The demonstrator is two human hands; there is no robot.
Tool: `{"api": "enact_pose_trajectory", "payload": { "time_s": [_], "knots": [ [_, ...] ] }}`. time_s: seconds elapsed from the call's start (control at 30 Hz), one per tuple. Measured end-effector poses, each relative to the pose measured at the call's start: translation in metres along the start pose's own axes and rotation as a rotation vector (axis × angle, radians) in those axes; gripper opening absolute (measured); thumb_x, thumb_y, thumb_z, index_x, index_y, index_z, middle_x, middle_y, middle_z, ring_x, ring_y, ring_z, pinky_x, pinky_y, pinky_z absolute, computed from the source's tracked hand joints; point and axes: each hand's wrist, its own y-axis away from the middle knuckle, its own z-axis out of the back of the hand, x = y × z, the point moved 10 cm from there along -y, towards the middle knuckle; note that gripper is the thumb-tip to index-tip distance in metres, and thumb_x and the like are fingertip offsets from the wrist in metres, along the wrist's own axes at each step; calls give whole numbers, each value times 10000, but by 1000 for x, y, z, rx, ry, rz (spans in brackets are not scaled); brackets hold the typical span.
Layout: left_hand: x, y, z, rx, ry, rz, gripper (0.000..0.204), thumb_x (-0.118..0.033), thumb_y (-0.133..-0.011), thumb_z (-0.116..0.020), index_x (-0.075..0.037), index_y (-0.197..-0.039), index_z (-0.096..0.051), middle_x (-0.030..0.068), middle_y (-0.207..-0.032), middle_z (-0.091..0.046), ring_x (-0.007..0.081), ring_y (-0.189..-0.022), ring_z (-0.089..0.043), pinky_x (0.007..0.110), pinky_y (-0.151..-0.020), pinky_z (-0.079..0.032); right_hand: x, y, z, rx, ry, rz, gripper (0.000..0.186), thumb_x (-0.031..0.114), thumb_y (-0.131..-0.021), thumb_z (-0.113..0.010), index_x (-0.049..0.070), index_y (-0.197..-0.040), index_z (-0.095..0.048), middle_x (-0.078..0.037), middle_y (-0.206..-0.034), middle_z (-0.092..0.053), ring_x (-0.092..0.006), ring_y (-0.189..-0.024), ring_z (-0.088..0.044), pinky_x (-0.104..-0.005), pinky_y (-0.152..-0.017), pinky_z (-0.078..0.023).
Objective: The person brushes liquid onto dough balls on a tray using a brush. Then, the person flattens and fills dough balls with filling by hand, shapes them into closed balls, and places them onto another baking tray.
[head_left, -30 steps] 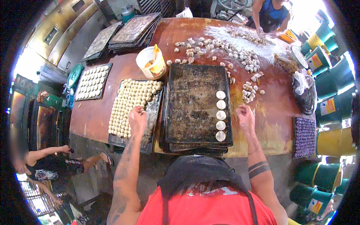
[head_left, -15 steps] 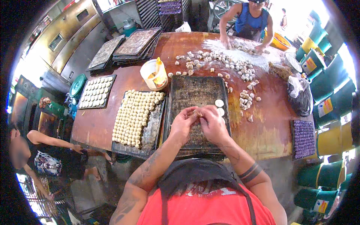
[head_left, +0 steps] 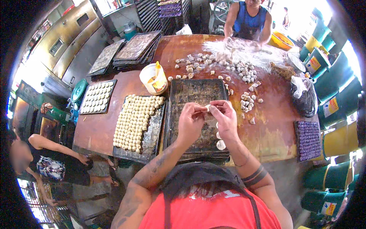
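My left hand (head_left: 193, 123) and my right hand (head_left: 226, 119) meet over a dark, worn baking tray (head_left: 198, 91). Their fingertips pinch a small piece of pale dough (head_left: 208, 108) between them, mostly covered by the fingers. Beside my right wrist, a flat white dough round (head_left: 220, 145) lies on the tray's right side, with others partly hidden under that hand. To the left, another tray (head_left: 153, 131) carries rows of small pale dough balls (head_left: 131, 122).
A white bucket (head_left: 153, 79) stands beyond the trays. Floured lumps (head_left: 244, 68) are scattered across the table (head_left: 267, 133). Opposite, a co-worker (head_left: 249, 19) reaches into flour. Stacked trays (head_left: 137, 45) lie far left; a purple-filled tray (head_left: 308, 141) is at right. Another person (head_left: 57, 160) is at left.
My hands have shifted slightly farther away, and their fingers are more extended around the dough. White rounds near my right wrist have come into sight. The co-worker's hands have moved over the flour.
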Motion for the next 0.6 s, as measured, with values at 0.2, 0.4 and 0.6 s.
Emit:
{"api": "enact_pose_trajectory", "payload": {
  "time_s": [0.2,0.4,0.6],
  "knots": [
    [78,0,-28,17,870,656,251,-26,-1011,-644,13,-1259,-638,110,-1223,-680,177,-1013,-698,363,-909,-592,47,14,-16,109,591,519,292,76,-897,-731,145,-1177,-776,-171,-1283,-644,-368,-1124,-654,-432,-948,-555],
    [65,9,-54,191,905,651,359,-110,-919,-785,-31,-1252,-679,59,-1136,-714,195,-1045,-687,342,-848,-562,56,-2,-22,303,435,529,378,67,-767,-829,77,-1125,-707,-131,-1228,-730,-364,-1199,-666,-463,-1038,-525],
    [86,35,-103,318,1119,838,509,-234,-910,-814,-89,-1356,-618,37,-1260,-667,220,-1139,-653,418,-941,-560,10,-18,-9,380,320,474,237,12,-744,-809,48,-897,-633,-104,-1051,-705,-317,-964,-682,-421,-829,-550]
  ]
}}
